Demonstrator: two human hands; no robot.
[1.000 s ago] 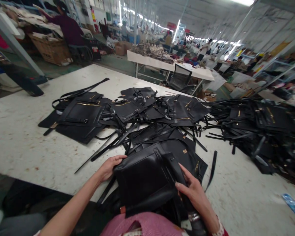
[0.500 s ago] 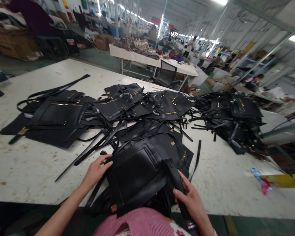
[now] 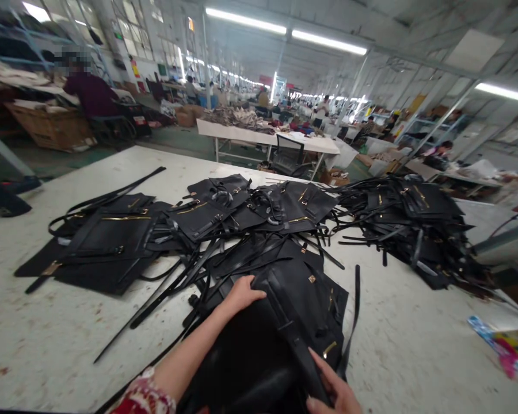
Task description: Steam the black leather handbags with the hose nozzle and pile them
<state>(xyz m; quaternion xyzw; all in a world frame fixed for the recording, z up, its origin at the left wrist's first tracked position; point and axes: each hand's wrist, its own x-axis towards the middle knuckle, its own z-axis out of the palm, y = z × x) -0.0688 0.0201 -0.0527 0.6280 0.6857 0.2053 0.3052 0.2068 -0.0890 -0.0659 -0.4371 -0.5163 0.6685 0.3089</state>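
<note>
A black leather bag panel (image 3: 242, 356) is in front of me at the near edge of the table, partly cut off by the frame's bottom. My left hand (image 3: 243, 294) is at its upper edge, thumb on the near side; the other fingertips are out of sight. My right hand (image 3: 334, 388) grips a wide black strap (image 3: 304, 359) that runs along the panel's right side. Beneath and behind lie more black bag pieces (image 3: 302, 276) with gold zips and small buckles. A thin loose strap (image 3: 356, 313) lies to the right of them.
More black bag pieces (image 3: 112, 236) spread to the left, with others (image 3: 291, 201) behind. A tall pile (image 3: 414, 224) stands at the right. A colourful item (image 3: 494, 342) lies at the right edge of the white table (image 3: 60, 328). A person (image 3: 90, 92) sits far left.
My left hand has moved right and up, from the panel's left side to its upper edge. The panel has shifted towards me. My right hand stays on the strap. The view has tilted upward.
</note>
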